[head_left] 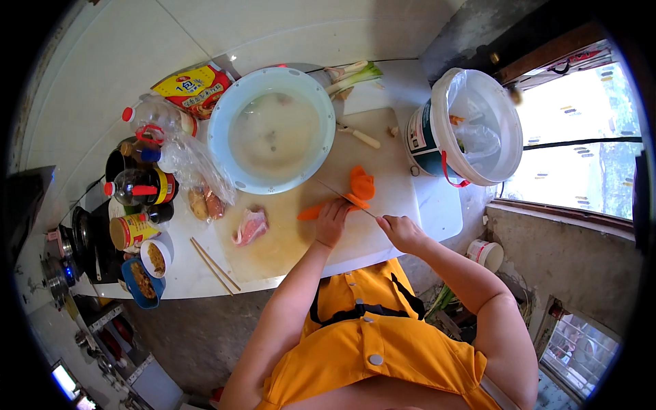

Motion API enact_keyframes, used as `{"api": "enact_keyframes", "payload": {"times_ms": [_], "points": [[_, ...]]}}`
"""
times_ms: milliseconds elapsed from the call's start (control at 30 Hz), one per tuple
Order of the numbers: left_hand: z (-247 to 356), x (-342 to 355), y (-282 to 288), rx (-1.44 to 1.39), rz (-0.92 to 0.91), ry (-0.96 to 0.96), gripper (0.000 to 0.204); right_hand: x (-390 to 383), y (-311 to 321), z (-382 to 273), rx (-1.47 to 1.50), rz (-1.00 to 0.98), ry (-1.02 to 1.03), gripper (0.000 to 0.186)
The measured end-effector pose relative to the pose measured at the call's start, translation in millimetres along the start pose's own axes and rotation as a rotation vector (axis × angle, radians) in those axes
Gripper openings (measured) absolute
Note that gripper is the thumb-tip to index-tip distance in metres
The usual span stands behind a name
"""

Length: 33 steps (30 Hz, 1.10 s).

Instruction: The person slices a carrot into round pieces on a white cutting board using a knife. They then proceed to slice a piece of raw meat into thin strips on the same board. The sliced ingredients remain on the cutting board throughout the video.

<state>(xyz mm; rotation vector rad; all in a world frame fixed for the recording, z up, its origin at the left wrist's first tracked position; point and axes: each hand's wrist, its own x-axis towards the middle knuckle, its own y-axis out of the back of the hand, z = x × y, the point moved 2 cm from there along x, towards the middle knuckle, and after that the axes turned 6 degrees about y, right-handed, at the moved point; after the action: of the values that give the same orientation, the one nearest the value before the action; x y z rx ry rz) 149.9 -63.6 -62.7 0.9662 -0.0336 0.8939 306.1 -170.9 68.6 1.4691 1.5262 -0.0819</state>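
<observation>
Step in hand, as judged: slicing a carrot (321, 209) on the pale cutting board (287, 249) at mid-counter. The next cut would seem to call for the steadying fingers to keep clear of the blade.

Far left, counter edge: a blue dish (140, 280) and a white bowl (157, 258) of brown food; a can (131, 231) with a yellow-and-red label; dark bottles (140, 186) with red caps, one banded yellow.

Left, far side: a yellow-and-red packet (195, 87) lying flat against the wall; a clear plastic bag (195, 167) beside it. Chopsticks (214, 265) lay near the front edge.

Centre: a large pale-blue basin (272, 130) of cloudy water; a piece of raw pink meat (250, 227) on the board.

Centre right: left hand (332, 222), fingers curled, pressing down on the carrot; cut orange slices (361, 183) just beyond. Right hand (403, 232) closed around the handle of a knife (342, 195), the blade lying across the carrot.

Right: a white bucket (471, 126) lined with clear plastic, dark green label on its side, red handle.
</observation>
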Motion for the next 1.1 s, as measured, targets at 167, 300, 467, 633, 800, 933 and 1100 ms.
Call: {"api": "enact_keyframes", "payload": {"times_ms": [167,300,467,633,800,933,1100], "points": [[2.0,5.7,1.4,-0.022,-0.002,-0.012,0.018,9.4,-2.6,1.4,-0.002,0.012,-0.009,0.053],[1.5,4.0,3.1,-0.011,-0.017,-0.006,0.018,27.0,-13.9,0.2,-0.021,0.015,0.009,0.055],[-1.9,-11.1,-3.8,0.03,-0.031,-0.005,0.02,42.4,-38.1,13.7,0.001,0.057,0.031,0.052],[-10.7,-14.1,-5.9,0.023,-0.111,0.015,0.026,49.6,-44.7,24.6,0.033,0.091,0.086,0.049],[-11.1,-6.2,-0.5,-0.027,-0.117,0.032,0.027,52.2,-44.3,28.1,0.092,0.14,0.134,0.05],[-8.4,-3.0,9.3,0.02,-0.087,-0.014,0.028,45.3,-26.5,15.6,0.097,0.109,0.086,0.051],[-12.8,-9.8,5.7,-0.009,-0.017,-0.005,0.027,10.0,-13.3,1.3,0.046,0.108,0.067,0.052]]}}
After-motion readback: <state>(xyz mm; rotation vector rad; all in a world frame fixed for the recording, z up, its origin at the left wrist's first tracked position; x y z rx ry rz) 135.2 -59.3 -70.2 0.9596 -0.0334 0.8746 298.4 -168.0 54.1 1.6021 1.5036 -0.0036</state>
